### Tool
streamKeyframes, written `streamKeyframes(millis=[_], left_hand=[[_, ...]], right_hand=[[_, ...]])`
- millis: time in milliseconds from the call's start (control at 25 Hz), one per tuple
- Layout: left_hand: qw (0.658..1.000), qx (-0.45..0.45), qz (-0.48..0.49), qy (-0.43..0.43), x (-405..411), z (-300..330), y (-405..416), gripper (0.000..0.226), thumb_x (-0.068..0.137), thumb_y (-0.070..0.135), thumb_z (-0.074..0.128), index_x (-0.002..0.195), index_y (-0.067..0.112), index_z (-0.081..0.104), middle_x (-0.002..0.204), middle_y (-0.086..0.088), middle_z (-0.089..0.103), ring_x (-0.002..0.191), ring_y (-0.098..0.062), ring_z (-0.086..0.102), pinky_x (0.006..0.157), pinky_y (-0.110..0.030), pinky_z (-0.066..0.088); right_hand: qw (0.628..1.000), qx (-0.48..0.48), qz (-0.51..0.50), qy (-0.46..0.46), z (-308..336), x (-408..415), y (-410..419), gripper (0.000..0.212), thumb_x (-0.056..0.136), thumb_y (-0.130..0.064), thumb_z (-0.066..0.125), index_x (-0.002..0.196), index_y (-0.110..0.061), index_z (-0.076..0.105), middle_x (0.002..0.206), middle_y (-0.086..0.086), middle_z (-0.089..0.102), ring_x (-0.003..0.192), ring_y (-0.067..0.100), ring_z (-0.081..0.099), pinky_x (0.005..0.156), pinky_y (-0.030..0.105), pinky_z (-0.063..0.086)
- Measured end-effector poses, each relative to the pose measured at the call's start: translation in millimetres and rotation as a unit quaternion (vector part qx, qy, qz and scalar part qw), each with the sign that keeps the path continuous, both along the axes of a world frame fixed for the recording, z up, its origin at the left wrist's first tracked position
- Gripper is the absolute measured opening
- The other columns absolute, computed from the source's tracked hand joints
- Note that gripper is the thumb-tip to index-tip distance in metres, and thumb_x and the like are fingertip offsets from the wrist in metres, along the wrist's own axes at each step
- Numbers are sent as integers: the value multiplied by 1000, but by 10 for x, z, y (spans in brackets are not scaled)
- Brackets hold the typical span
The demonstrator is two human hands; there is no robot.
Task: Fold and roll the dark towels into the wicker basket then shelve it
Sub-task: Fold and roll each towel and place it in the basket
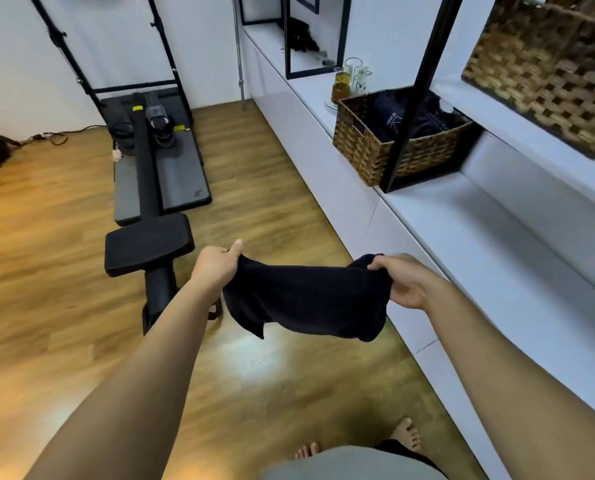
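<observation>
While left hand (pixel 216 263) and right hand (pixel 405 280) each pinch a corner of the dark limp cloth towel (pixel 306 296), pull taut, align edges before folding.

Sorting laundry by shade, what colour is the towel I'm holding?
Very dark navy, nearly black, plain towel, seen in the head view.

A black post (pixel 414 98) crosses the front of the wicker basket (pixel 386 147); its open top is reachable beside it.
</observation>
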State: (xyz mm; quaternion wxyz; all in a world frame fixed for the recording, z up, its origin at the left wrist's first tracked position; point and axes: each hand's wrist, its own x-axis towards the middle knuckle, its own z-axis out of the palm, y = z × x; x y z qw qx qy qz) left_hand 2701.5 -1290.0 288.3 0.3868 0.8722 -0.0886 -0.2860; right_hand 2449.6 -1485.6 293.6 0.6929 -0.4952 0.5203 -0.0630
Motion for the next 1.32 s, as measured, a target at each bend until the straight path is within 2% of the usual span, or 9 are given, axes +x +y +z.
streamKeyframes(millis=[200, 400, 520, 600, 680, 800, 920, 1080, 1320], left_hand=[[999, 21, 21, 35, -34, -33, 5, 57, 98, 60, 47, 76, 7, 49, 80, -5, 51, 69, -22, 49, 69, -35, 38], [986, -82, 7, 143, -68, -40, 22, 42, 94, 51, 60, 102, 10, 59, 105, -3, 60, 103, -28, 58, 98, -45, 49], [981, -100, -37, 164, -89, -83, 46, 8, 93, 11, 55, 87, 10, 60, 95, -11, 57, 89, -29, 56, 76, -39, 51], [983, -103, -56, 143, -100, -131, 51, 13, 95, 1, 51, 89, 9, 59, 89, -11, 60, 85, -29, 58, 73, -38, 51], [987, -109, -46, 112, -81, -176, 57, 11, 97, 2, 55, 90, 10, 60, 93, -14, 66, 92, -33, 65, 81, -44, 57], [993, -94, -36, 66, -46, -190, 57, 16, 94, 1, 63, 84, 13, 59, 90, -13, 68, 90, -33, 68, 89, -51, 56], [995, -84, -49, 35, -41, -188, 60, 18, 94, 6, 68, 83, 16, 58, 87, -10, 69, 83, -28, 68, 85, -49, 59], [997, -43, -56, -28, -67, -175, 68, 12, 95, 24, 69, 96, 17, 59, 102, -8, 66, 86, -23, 62, 80, -43, 56], [996, -60, -65, -20, -162, -71, -24, 20, 97, 12, 56, 115, 12, 64, 112, -5, 61, 83, -8, 51, 64, -23, 39]], right_hand=[[971, -189, 32, 144, -234, -128, 40, 26, 102, -10, 43, 94, -12, 68, 103, 11, 70, 95, 29, 67, 82, 43, 60], [985, -12, -136, 102, -301, -162, -45, 44, 104, -47, 41, 118, -7, 55, 114, 13, 66, 103, 33, 65, 92, 52, 55], [995, 94, -38, 24, -245, -280, -61, 28, 102, -33, 47, 109, -10, 63, 110, 11, 73, 102, 31, 69, 91, 51, 54], [998, 54, 19, 21, -283, -327, -80, 16, 92, -2, 48, 98, -4, 63, 103, 13, 70, 92, 30, 67, 85, 45, 55], [993, -67, 52, 88, -320, -333, -100, 21, 81, 9, 41, 83, -4, 58, 87, 13, 57, 78, 28, 53, 71, 40, 47], [959, -209, 81, 173, -300, -361, -98, 24, 83, 5, 39, 75, -7, 58, 74, 10, 51, 71, 25, 45, 62, 35, 38], [954, -240, 58, 170, -305, -368, -57, 30, 95, -5, 40, 88, -17, 66, 85, 5, 61, 73, 24, 56, 66, 36, 49], [958, -249, -32, 135, -293, -393, -29, 20, 103, -16, 45, 113, -20, 62, 115, 2, 58, 100, 22, 58, 81, 34, 47], [982, -164, -76, 50, -120, -455, -40, 36, 99, -3, 38, 110, -14, 70, 105, 6, 64, 93, 21, 61, 89, 37, 53]])
